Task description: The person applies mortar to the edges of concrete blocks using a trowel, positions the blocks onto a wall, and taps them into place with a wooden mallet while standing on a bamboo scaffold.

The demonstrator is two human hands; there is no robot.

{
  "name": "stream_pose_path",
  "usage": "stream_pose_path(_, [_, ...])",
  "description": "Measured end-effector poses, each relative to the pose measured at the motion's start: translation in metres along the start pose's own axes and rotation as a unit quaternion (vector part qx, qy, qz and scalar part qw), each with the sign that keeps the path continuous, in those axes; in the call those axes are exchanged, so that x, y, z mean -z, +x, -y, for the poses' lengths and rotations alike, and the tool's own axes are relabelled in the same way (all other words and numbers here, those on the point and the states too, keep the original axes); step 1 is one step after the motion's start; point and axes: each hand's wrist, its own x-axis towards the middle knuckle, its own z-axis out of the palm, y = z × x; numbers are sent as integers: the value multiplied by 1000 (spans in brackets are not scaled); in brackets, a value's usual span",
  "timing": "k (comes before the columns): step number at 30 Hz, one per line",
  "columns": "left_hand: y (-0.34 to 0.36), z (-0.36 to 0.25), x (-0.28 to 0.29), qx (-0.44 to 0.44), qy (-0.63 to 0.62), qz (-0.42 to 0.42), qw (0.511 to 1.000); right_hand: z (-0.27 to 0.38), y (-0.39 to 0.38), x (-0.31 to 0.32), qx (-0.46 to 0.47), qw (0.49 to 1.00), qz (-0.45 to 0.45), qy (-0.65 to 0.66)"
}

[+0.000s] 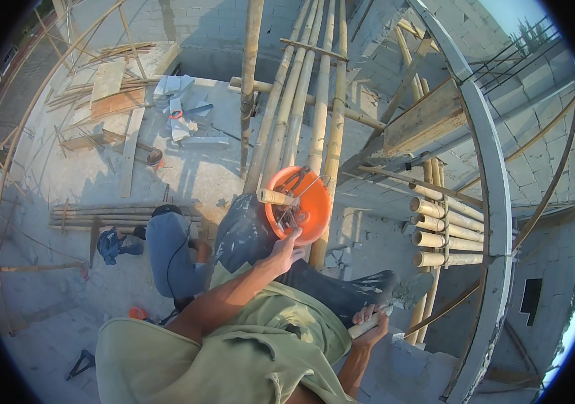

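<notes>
An orange plastic bucket [321, 209] with a wire handle tilts towards me over my dark, paint-marked trousers. My left hand [287, 250] is closed on its near rim. Inside lie metal tools [295, 182] that I cannot make out clearly, and a short bamboo piece [278, 196] crosses its left rim. Lower right, beside my knee, my right hand [369, 326] wraps round a pale rod-like piece [364, 326]; whether it is bamboo or something else I cannot tell. Part of that piece is hidden by the fingers.
Bamboo poles [297, 108] run away ahead of me. Tied bamboo ends [445, 232] and a slender concrete beam [496, 202] stand at right. Below left, another person in blue [171, 249] bends near stacked poles [112, 217]. Boards [118, 101] and broken blocks [174, 91] lie farther off.
</notes>
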Motion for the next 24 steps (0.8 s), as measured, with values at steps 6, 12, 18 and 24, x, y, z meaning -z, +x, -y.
stream_pose_path(6, [21,-13,0,-8,-21,-65,998,-11,-15,17,8,999,7,32])
stream_pose_path(12, [51,-23,-22,-110,82,-53,989,-13,-27,24,27,999,14,13])
stream_pose_path(18, [144,-110,-48,-140,93,30,985,-10,-50,36,41,999,-3,13])
stream_pose_path(24, [247,-213,-69,-199,47,108,973,-10,-49,32,50,998,-22,42])
